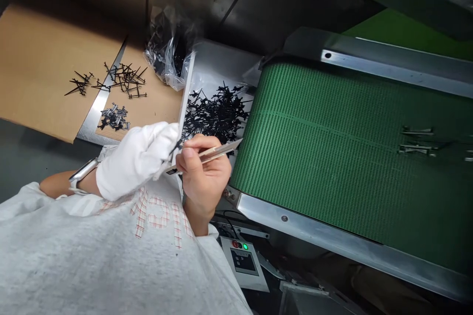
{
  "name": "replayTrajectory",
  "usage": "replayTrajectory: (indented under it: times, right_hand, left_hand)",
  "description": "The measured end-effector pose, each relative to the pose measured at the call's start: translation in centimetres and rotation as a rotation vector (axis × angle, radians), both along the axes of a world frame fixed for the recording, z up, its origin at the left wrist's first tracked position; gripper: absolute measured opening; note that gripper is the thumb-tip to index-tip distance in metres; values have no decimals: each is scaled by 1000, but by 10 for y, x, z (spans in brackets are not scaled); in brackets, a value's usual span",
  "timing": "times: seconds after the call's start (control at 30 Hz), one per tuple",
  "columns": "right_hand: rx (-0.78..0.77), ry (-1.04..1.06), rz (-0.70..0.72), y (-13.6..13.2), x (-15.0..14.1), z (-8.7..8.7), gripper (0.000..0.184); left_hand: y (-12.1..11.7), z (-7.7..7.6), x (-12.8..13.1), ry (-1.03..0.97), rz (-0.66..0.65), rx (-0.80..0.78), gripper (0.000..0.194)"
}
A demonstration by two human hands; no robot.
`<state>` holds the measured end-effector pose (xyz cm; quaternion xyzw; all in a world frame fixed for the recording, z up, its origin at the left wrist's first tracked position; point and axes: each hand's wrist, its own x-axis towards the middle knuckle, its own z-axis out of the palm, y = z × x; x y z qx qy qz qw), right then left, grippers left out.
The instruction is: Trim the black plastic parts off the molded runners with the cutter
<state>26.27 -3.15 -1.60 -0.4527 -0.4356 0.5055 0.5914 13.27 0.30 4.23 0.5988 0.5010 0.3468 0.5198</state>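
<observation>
My left hand (138, 157), in a white glove, is closed with its fingertips on a small black plastic part (177, 146), mostly hidden between the hands. Close against it is my bare right hand (205, 172), its thumb and forefinger pinched near that part. A slim pair of metal tweezers (223, 149) lies across the right palm, tips pointing right and dark end toward the glove. Just beyond both hands, a white tray (216, 54) holds a tangled heap of black plastic parts (218, 110).
To the left, cardboard (40, 69) carries small piles of black pins (127, 78) and greyish pieces (114, 117). A clear plastic bag (170, 54) stands behind. At right runs a green conveyor belt (314, 147) with metal edges and several parts (417, 148) on it. A control box (244, 261) sits below.
</observation>
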Motion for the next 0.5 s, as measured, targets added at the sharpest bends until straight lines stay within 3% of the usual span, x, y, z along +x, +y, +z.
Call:
replayTrajectory:
  times: [0.17,0.3,0.5]
  right_hand:
    - [-46,125,66,3,0,-1,21]
    - [-127,189,65,4,-1,6,22]
    - [-102,277,40,4,-2,14,17]
  left_hand:
    - [0,-8,-1,27,31,-78,39]
    - [-1,-14,-3,-132,74,-131,30]
    - [-2,-14,1,-160,173,151,22]
